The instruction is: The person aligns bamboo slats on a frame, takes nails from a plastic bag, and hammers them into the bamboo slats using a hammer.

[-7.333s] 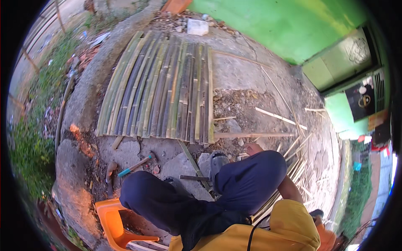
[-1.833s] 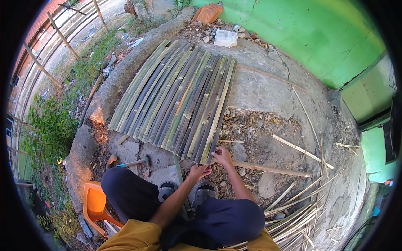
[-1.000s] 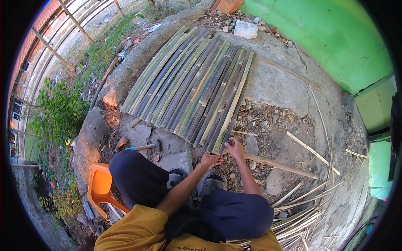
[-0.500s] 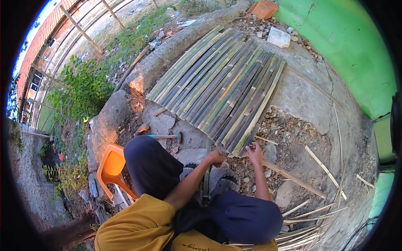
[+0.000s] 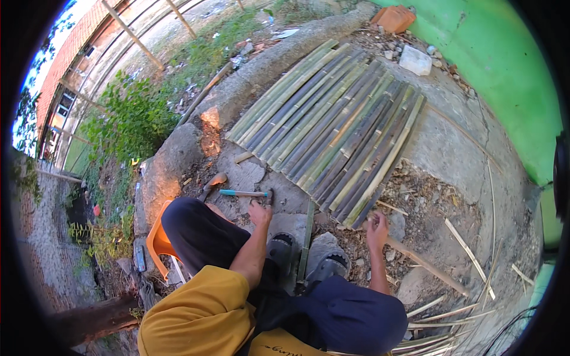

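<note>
A row of split bamboo slats [image 5: 332, 133], green and dark brown, lies side by side on the ground ahead of me. My left hand [image 5: 259, 212] is just below a hammer [image 5: 243, 193] with a teal grip, its fingers partly spread close to the hammer head; whether they touch it is unclear. The hammer lies on the concrete. Beside the near right end of the slats, my right hand [image 5: 376, 231] has its fingers pinched together near the tip of a round wooden pole [image 5: 427, 267]. What they hold, if anything, is too small to make out.
A narrow green strip [image 5: 306, 240] lies between my shoes. At the left are an orange plastic chair [image 5: 159, 243] and a curved tool with a wooden handle [image 5: 215, 183]. Thin bamboo strips [image 5: 445, 323] are piled at the lower right, near a green wall [image 5: 493, 77].
My left hand has moved left and up, away from the slat ends to the hammer. My right hand has come slightly off the slat ends. The whole view has shifted a little.
</note>
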### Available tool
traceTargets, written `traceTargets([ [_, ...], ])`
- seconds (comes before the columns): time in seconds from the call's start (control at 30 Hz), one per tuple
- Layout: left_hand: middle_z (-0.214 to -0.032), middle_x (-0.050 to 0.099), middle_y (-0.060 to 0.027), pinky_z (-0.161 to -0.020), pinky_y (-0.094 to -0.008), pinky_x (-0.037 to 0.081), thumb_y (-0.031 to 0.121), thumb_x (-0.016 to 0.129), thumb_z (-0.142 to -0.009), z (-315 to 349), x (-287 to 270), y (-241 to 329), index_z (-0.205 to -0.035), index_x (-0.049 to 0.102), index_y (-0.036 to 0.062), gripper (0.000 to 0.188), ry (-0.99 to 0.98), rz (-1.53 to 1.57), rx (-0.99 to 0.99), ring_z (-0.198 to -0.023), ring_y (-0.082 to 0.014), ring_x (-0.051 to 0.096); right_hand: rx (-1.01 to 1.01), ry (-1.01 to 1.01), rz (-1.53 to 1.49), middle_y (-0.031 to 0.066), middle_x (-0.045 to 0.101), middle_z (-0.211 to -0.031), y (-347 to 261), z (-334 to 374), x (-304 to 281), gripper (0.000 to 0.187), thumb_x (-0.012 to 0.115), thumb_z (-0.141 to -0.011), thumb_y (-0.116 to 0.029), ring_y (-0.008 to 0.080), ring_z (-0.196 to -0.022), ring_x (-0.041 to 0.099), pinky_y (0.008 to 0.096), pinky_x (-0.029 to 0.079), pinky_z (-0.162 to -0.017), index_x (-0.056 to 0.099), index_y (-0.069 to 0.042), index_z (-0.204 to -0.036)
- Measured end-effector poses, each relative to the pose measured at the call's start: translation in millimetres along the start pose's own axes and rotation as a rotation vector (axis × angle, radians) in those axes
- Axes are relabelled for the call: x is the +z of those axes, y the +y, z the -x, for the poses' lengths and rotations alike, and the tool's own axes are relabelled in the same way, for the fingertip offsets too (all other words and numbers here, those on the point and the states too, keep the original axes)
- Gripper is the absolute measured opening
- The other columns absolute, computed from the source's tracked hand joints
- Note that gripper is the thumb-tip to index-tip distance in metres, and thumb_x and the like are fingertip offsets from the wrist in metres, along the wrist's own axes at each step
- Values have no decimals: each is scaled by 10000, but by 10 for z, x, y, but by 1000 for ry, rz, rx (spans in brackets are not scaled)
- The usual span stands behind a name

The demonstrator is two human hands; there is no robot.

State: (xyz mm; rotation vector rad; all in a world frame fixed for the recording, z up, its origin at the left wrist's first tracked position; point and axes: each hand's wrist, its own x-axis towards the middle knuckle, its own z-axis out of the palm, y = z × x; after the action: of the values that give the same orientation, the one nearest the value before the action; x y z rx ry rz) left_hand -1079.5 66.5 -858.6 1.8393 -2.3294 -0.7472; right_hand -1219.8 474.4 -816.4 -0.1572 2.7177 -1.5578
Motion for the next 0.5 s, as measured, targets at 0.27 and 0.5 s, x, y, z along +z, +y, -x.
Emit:
traceTargets([
  [0.27, -1208, 650, -180, -969, -479, 539, 479, 811, -799, -31, 66, 116, -1043, 754, 38, 507, -124, -188, -121, -1156, -355, 640, -150, -155, 566, 125, 570, -1269, -188, 399, -253, 669, 825, -770, -290, 347, -1248, 519, 531, 325, -1100, 536, -124, -1350],
  [0.5, -1168, 639, -245, -884, -517, 546, 322, 813, -748, 16, 359, 151, -1162, 610, -15, 571, 94, -2, -61, -1088, -398, 649, -1, -327, 714, 146, 565, -1283, 96, 204, -201, 641, 756, -743, -173, 336, -1275, 507, 502, 289, -1128, 543, -106, -1344],
])
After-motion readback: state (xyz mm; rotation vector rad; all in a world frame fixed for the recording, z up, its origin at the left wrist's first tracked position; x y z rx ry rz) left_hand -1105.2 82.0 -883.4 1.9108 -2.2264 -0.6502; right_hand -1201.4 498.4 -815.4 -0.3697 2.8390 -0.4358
